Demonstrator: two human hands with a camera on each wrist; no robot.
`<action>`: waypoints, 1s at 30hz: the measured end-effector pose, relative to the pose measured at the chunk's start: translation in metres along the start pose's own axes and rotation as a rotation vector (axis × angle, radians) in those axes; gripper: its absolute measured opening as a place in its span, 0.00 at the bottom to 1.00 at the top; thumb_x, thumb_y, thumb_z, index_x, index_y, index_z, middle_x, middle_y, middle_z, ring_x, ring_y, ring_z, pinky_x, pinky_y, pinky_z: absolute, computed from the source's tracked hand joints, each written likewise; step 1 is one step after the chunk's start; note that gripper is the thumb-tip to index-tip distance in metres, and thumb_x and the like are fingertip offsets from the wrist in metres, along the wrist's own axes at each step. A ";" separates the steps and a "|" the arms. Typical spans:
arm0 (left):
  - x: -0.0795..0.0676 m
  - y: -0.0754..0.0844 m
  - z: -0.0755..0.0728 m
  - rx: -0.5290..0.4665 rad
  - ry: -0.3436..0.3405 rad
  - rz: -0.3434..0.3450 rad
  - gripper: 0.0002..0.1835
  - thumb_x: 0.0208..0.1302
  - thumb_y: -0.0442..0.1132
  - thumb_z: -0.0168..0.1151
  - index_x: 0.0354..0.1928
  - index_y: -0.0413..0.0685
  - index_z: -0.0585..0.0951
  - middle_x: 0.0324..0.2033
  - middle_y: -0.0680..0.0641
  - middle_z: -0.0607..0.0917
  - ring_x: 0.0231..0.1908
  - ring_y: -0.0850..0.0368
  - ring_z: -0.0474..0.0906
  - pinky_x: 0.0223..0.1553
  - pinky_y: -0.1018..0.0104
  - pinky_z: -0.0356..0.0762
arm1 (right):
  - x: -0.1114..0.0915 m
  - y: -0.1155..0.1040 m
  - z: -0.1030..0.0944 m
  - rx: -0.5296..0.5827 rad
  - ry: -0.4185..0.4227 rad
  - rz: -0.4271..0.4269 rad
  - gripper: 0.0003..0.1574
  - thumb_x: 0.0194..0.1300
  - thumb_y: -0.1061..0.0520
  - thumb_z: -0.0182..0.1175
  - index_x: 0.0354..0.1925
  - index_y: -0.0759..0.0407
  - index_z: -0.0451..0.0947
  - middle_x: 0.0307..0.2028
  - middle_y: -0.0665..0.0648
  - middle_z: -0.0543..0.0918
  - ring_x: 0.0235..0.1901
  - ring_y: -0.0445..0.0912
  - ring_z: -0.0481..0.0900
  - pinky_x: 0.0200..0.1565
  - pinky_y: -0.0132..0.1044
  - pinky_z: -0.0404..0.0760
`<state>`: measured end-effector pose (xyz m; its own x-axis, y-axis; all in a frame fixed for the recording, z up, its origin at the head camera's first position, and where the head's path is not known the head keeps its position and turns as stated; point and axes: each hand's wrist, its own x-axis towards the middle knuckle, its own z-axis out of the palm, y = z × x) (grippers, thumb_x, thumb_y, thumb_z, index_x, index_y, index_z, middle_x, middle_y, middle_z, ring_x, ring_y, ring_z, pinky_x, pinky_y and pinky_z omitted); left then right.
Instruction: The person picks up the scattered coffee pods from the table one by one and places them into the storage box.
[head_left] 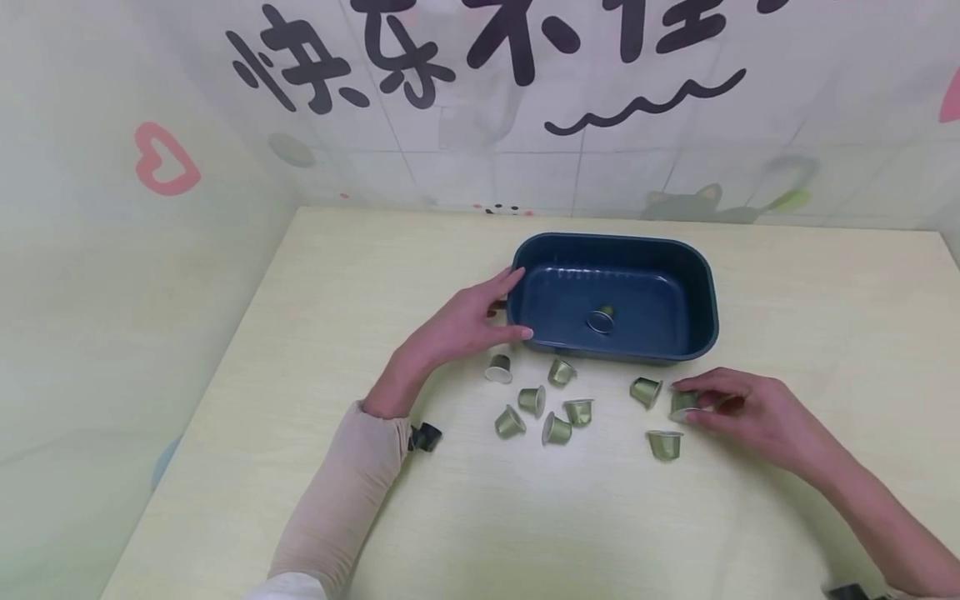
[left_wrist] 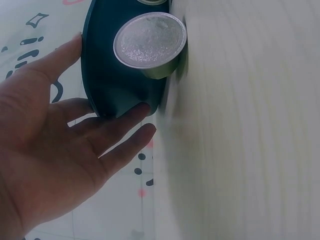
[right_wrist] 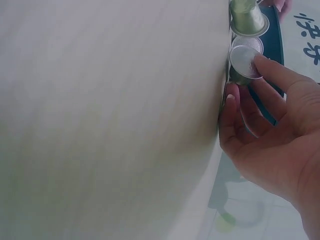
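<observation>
A dark blue rectangular tray (head_left: 678, 304) stands near the back of the table, with one green coffee capsule (head_left: 602, 319) lying on its bottom. My left hand (head_left: 471, 321) is at the tray's left end, fingers spread and fairly straight, fingertips at the rim. To the right of the tray's front, my right hand (head_left: 757, 412) pinches a green coffee capsule (head_left: 683, 405) between thumb and fingers; its silver lid (right_wrist: 244, 61) faces the right wrist camera. Two more capsules lie just left of that hand, one at the back (head_left: 646, 392) and one nearer the front (head_left: 664, 445).
Several capsules (head_left: 557, 429) lie scattered before the tray's left half, on their sides or lid down. One capsule (left_wrist: 150, 42) looms large beside the tray in the left wrist view. A wall covering (head_left: 495, 167) with black lettering rises behind the pale wooden table (head_left: 487, 525).
</observation>
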<state>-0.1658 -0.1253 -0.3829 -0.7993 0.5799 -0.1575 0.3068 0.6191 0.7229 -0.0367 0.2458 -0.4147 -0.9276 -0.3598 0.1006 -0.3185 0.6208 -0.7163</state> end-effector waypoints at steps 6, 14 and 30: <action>0.000 0.001 0.000 -0.008 -0.001 0.010 0.49 0.64 0.51 0.68 0.79 0.52 0.50 0.78 0.49 0.49 0.66 0.51 0.70 0.64 0.61 0.70 | -0.002 0.000 0.000 -0.009 0.025 -0.005 0.23 0.52 0.67 0.74 0.48 0.54 0.85 0.36 0.45 0.84 0.33 0.32 0.79 0.39 0.20 0.79; 0.000 0.001 0.000 0.000 -0.002 -0.005 0.49 0.64 0.51 0.68 0.79 0.52 0.50 0.78 0.50 0.49 0.64 0.50 0.72 0.62 0.61 0.73 | -0.004 -0.004 -0.004 0.026 0.010 0.045 0.23 0.55 0.66 0.73 0.49 0.54 0.85 0.40 0.48 0.85 0.34 0.33 0.82 0.39 0.19 0.79; 0.000 -0.001 0.000 -0.006 0.005 -0.001 0.49 0.64 0.50 0.69 0.79 0.52 0.51 0.78 0.49 0.49 0.64 0.53 0.72 0.60 0.64 0.74 | -0.005 -0.013 -0.010 0.098 0.017 0.068 0.27 0.55 0.69 0.72 0.53 0.56 0.83 0.44 0.49 0.84 0.39 0.34 0.82 0.41 0.21 0.79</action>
<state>-0.1661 -0.1254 -0.3838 -0.8018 0.5772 -0.1548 0.3034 0.6165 0.7266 -0.0300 0.2463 -0.3986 -0.9500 -0.3064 0.0606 -0.2348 0.5723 -0.7857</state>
